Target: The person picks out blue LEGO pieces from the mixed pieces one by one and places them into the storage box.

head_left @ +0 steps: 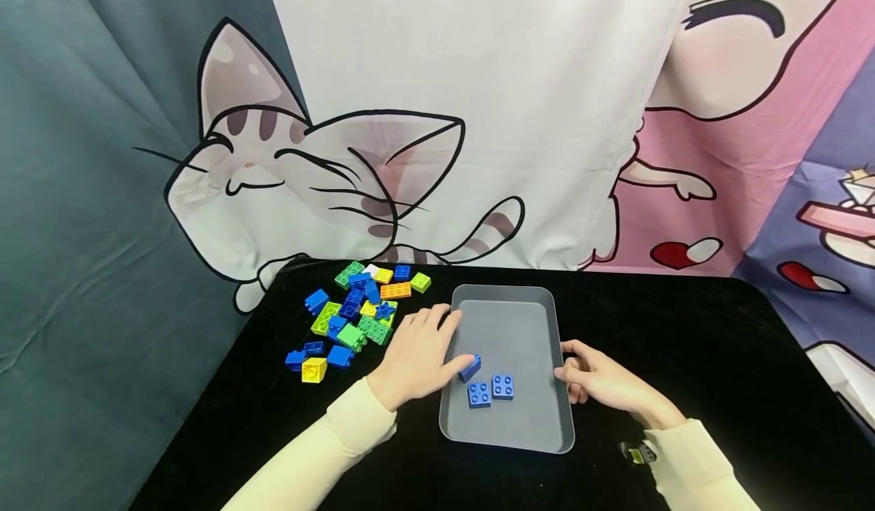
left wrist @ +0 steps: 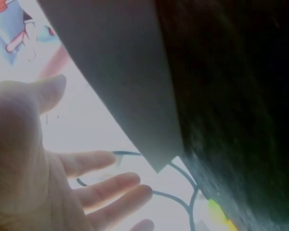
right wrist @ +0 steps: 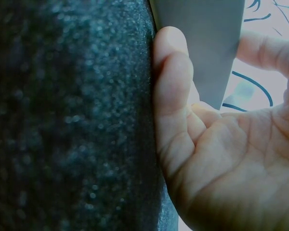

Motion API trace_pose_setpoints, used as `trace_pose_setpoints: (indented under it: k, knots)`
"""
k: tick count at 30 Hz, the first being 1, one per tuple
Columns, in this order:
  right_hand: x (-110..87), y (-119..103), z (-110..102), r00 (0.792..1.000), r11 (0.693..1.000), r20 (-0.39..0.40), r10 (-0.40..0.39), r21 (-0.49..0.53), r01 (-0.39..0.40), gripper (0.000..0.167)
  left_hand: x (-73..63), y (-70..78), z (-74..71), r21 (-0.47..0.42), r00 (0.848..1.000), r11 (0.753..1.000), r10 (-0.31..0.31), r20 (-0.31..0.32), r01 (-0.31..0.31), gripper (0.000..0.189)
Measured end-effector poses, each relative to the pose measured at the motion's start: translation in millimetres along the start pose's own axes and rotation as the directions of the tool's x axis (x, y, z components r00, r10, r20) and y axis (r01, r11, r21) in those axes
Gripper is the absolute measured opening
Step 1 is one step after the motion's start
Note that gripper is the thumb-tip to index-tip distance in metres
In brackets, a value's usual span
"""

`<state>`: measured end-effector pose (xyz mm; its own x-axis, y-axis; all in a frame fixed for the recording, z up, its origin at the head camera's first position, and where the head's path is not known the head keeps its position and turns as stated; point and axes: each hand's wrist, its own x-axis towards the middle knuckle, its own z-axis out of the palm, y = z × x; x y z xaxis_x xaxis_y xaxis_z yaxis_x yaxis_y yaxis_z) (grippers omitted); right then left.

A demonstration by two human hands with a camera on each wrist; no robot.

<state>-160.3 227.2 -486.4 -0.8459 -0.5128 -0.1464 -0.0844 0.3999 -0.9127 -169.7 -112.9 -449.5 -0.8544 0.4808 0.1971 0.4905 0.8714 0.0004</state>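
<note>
A grey tray (head_left: 519,329) lies on the black cloth in the head view, with two blue building bricks, one (head_left: 479,395) beside the other (head_left: 502,386), standing studs up in it. Another blue brick (head_left: 472,367) sits tilted near the left wall, partly hidden by my left thumb. My left hand (head_left: 420,351) reaches over the tray's left rim, fingers spread and empty in the left wrist view. At the right rim, my right hand (head_left: 598,374) holds the tray, thumb over the wall (right wrist: 212,48) and fingers outside it.
Left of the tray lies a loose pile of bricks, among them a yellow brick (head_left: 314,370), an orange brick (head_left: 396,290) and a green brick (head_left: 374,329). A printed curtain (head_left: 478,78) hangs behind the black table (head_left: 670,321).
</note>
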Motion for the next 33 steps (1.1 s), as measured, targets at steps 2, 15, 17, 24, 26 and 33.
trace_pose_setpoints:
  k: [2, 15, 17, 24, 26, 33]
  knots:
    - [0.1, 0, 0, 1.0, 1.0, -0.001, 0.0, -0.004, 0.0, 0.053, 1.2, -6.0, 1.0, 0.007, 1.0, 1.0, -0.02, -0.006, 0.02, 0.074]
    - [-0.4, -3, 1, 1.0, 1.0, -0.002, 0.012, 0.004, -0.012, 0.054, 8.3, -52.1, 7.7, 0.086, 0.985, 0.984, -0.151, -0.08, 0.157, 0.055]
    - [-0.5, -3, 1, 1.0, 1.0, -0.002, 0.01, 0.004, -0.01, 0.054, 9.2, -58.6, 10.2, 0.105, 0.979, 0.976, -0.183, -0.086, 0.191, 0.054]
    - [-1.5, -3, 1, 1.0, 1.0, -0.003, 0.011, -0.001, -0.011, 0.054, 13.8, -75.6, 18.3, 0.117, 0.956, 0.949, -0.285, -0.074, 0.292, 0.049]
    - [-1.6, -3, 1, 1.0, 1.0, -0.003, 0.013, -0.002, -0.013, 0.054, 15.3, -78.7, 18.9, 0.117, 0.953, 0.946, -0.298, -0.063, 0.303, 0.047]
    - [-1.1, -3, 1, 1.0, 1.0, -0.001, 0.018, 0.007, -0.018, 0.052, 18.6, -86.6, 19.6, 0.099, 0.943, 0.938, -0.334, -0.003, 0.332, 0.044]
